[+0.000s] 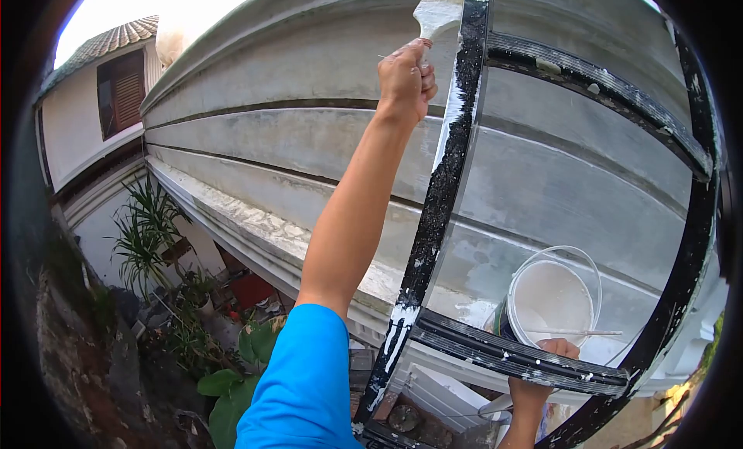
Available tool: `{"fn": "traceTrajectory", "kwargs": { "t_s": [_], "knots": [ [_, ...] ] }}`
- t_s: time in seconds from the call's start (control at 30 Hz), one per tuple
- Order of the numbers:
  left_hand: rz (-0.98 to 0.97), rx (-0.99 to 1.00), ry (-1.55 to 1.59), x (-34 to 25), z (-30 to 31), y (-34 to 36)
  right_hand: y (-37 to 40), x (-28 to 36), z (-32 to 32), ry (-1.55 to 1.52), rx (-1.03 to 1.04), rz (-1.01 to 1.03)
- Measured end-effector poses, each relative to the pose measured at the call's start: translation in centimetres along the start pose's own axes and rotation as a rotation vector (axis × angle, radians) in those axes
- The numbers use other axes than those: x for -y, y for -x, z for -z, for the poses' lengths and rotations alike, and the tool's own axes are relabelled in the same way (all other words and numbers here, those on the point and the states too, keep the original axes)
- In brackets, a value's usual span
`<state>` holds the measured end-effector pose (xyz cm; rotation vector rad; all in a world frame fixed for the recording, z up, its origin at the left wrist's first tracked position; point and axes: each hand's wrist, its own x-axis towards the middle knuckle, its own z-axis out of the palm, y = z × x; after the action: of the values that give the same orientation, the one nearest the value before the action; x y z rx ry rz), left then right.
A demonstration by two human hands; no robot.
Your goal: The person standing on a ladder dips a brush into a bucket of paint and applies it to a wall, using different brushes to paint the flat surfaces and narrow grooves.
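**Ladder Rung Masks Painter's Lower Hand**

A ladder rung [480,342] crosses the middle of the right hand [559,347], so its grip cannot be told, and hides the base of the paint bucket [549,298] just above it. The left hand [404,78] encloses the paintbrush [435,14] handle; the rail [457,139] beside it covers the bristles' edge

Behind ladder [445,178], bucket [551,298] below brush [437,12]

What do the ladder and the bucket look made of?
Ladder: probably metal, black paint finish, flaked and spattered white; its thin flat rails suggest metal. Bucket: likely plastic, smooth white, with a thin translucent rim and white paint coating the inside.
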<state>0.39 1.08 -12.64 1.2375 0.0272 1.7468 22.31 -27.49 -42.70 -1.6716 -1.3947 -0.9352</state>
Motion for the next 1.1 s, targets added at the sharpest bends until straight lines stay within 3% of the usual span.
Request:
{"fn": "traceTrajectory", "kwargs": {
  "t_s": [0.2, 0.4, 0.53, 0.7, 0.77, 0.9, 0.97, 1.03, 1.1],
  "knots": [
    [-0.010, -0.169, 0.043, -3.1, 7.8, -4.6, -0.2, 0.0, -0.1, 0.024, -0.028, 0.016],
    [-0.097, -0.325, 0.167, -0.9, 5.6, -4.5, -0.2, 0.2, 0.8, 0.007, 0.034, -0.043],
    [-0.157, -0.486, 0.065, 1.2, 2.7, -4.5, 0.3, -0.1, 0.4, 0.001, 0.040, -0.051],
    [-0.193, -0.496, 0.168, 1.1, 4.6, -5.9, 0.0, -0.2, 0.6, 0.010, 0.007, -0.008],
    [-0.207, -0.507, 0.218, 3.5, 8.5, -10.9, 0.0, -0.4, 0.5, 0.008, 0.005, -0.019],
    [-0.211, -0.013, 0.292, 8.1, 3.9, -8.1, -0.3, 0.0, 1.0, -0.019, 0.031, -0.046],
    [-0.149, 0.078, 0.251, 9.3, 0.1, -3.8, -0.3, 0.0, 1.2, -0.007, 0.039, -0.047],
    [-0.044, 0.039, 0.134, 5.5, -7.5, 1.8, -0.4, 0.0, 1.2, -0.007, 0.040, -0.052],
    [0.002, 0.104, 0.077, 5.1, -8.8, 3.1, -0.4, -0.1, 1.0, 0.007, 0.036, -0.055]
  ]
}}
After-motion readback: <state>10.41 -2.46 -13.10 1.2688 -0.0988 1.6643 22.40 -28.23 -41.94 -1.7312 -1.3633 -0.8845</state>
